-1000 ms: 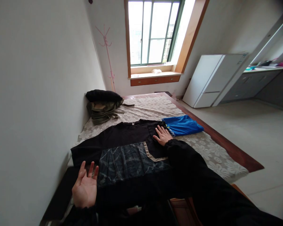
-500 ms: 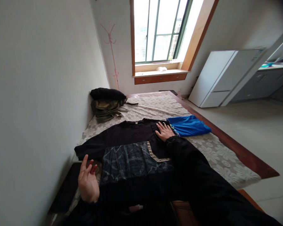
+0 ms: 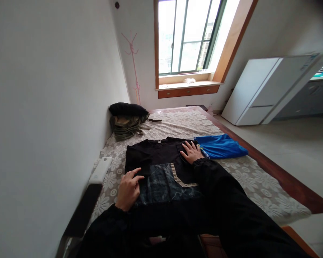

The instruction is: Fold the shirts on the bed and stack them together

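A black T-shirt (image 3: pixel 160 152) with a dark marbled panel and a beige-edged patch lies spread on the patterned tablecloth (image 3: pixel 258 175). Its left side is folded inward, and no sleeve sticks out there. My left hand (image 3: pixel 128 189) is over this folded side, thumb and index finger apart, with nothing visible between them. On the upper right of the shirt, my right hand (image 3: pixel 191 152) lies flat with fingers spread, pressing on a folded part of the fabric. Just beyond it is a folded blue garment (image 3: pixel 223 146) with white lettering, close against the shirt.
At the wall lie a black and olive bag (image 3: pixel 127 122), a white flat device (image 3: pixel 101 170) and a dark flat object (image 3: pixel 83 211). A pink coat stand (image 3: pixel 134 66) is in the corner. The white refrigerator (image 3: pixel 261 89) stands at the right.
The shirt's left sleeve, stretched out before, is now folded inward. My left hand has moved right onto the shirt, and the white device has come into sight. My right hand stays on the shirt.
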Tool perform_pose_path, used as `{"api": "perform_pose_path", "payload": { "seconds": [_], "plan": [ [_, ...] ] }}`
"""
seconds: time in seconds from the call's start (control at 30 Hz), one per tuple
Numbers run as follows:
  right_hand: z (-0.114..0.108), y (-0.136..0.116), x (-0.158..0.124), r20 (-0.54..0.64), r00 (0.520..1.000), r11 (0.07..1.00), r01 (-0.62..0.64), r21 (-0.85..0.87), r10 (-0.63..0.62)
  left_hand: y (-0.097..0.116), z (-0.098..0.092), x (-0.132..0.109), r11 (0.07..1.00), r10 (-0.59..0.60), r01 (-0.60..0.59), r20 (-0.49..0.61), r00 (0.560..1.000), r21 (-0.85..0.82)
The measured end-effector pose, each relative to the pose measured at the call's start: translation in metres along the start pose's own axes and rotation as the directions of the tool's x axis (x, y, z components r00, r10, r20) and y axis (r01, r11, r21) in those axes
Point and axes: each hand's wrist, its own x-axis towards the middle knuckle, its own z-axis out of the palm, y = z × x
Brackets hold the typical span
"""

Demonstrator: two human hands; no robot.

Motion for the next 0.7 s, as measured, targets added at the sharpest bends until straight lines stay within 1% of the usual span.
{"api": "perform_pose_path", "payload": {
  "seconds": [0.07,0.13,0.2,0.27,0.33,0.4,0.47,0.53,0.6,0.63,0.7],
  "plan": [
    [-0.007,-0.002,-0.003,-0.067,0.997,0.999,0.027,-0.020,-0.029,-0.008,-0.005,-0.004,0.999,-0.050,0.049,-0.045,0.998,-0.014],
    [-0.018,-0.007,-0.007,-0.102,0.991,0.996,0.088,-0.027,-0.090,-0.016,-0.014,-0.007,0.993,-0.096,0.087,-0.104,0.990,-0.083],
    [-0.032,-0.020,-0.010,-0.058,0.984,0.986,0.166,0.007,-0.165,-0.023,-0.021,-0.009,0.981,-0.139,0.115,-0.155,0.978,-0.158],
    [-0.046,-0.044,-0.011,0.057,0.963,0.961,0.255,0.111,-0.262,-0.028,-0.024,-0.010,0.973,-0.176,0.141,-0.196,0.965,-0.183],
    [-0.058,-0.080,-0.008,0.159,0.916,0.915,0.329,0.235,-0.370,-0.031,-0.024,-0.010,0.977,-0.186,0.155,-0.229,0.955,-0.144],
    [-0.064,-0.125,-0.001,0.183,0.877,0.875,0.381,0.298,-0.444,-0.034,-0.022,-0.009,0.984,-0.174,0.157,-0.247,0.953,-0.086],
    [-0.065,-0.173,0.009,0.184,0.858,0.853,0.406,0.328,-0.480,-0.036,-0.019,-0.009,0.986,-0.163,0.152,-0.240,0.957,-0.064],
    [-0.061,-0.218,0.020,0.188,0.853,0.845,0.404,0.351,-0.486,-0.038,-0.018,-0.009,0.987,-0.160,0.150,-0.223,0.962,-0.059],
    [-0.055,-0.255,0.032,0.188,0.862,0.848,0.384,0.366,-0.471,-0.039,-0.019,-0.010,0.987,-0.160,0.151,-0.210,0.965,-0.058],
    [-0.052,-0.269,0.037,0.185,0.871,0.853,0.368,0.369,-0.456,-0.039,-0.019,-0.010,0.986,-0.165,0.156,-0.210,0.964,-0.061],
    [-0.046,-0.291,0.046,0.176,0.892,0.867,0.331,0.372,-0.416,-0.039,-0.021,-0.011,0.983,-0.179,0.168,-0.213,0.961,-0.071]
  ]
}}
